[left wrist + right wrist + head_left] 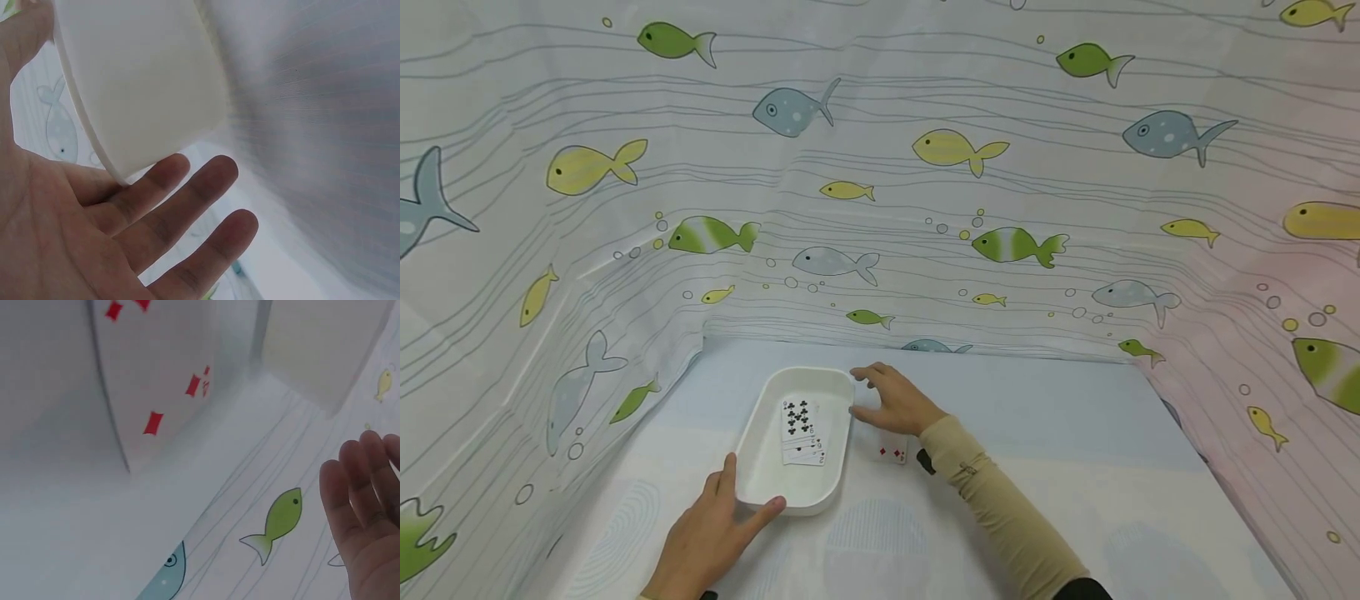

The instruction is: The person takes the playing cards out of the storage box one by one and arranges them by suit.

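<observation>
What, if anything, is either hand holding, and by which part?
Nothing is clearly held: the left hand, fingers extended, spans the near left corner of the white tray; the right hand hovers near another.

Can come straight down into the white tray, open at the top, to the playing cards on its floor. Is hemmed in at the near left corner by the left hand and on the right side by the right hand and a diamond card. Can pass over the table right of the sleeve, as far as the fish-patterned sheet.
</observation>
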A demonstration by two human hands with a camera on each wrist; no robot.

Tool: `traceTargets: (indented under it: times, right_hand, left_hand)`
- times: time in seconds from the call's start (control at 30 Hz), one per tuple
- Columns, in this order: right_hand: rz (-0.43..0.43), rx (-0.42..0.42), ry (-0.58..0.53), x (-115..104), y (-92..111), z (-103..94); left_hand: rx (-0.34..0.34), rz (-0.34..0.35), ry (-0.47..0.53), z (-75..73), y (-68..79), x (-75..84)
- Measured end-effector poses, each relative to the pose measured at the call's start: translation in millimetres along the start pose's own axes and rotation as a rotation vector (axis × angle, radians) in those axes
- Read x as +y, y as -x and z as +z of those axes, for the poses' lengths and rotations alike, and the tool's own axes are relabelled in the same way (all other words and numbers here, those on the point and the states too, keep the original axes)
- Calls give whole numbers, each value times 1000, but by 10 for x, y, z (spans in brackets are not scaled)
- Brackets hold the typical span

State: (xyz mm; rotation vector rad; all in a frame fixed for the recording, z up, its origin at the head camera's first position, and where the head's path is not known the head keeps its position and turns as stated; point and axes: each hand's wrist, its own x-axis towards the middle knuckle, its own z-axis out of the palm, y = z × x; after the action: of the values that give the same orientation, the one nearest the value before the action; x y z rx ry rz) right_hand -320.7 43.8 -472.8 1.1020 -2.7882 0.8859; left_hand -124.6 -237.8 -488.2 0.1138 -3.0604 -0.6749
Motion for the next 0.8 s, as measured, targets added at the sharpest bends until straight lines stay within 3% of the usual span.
traceTargets:
  times: [0.33, 0.6, 0.8]
  right_hand:
    - [-12, -14, -52, -223, -294, 66]
    - [4, -99, -103, -311, -475, 256]
    - [2, -149, -80, -307, -592, 399]
  left_hand:
    - [-6, -1, -3, 3, -15, -19]
    - [-22, -16, -2, -3, -6, -10]
    - [-21, -10, 8, -3, -12, 3]
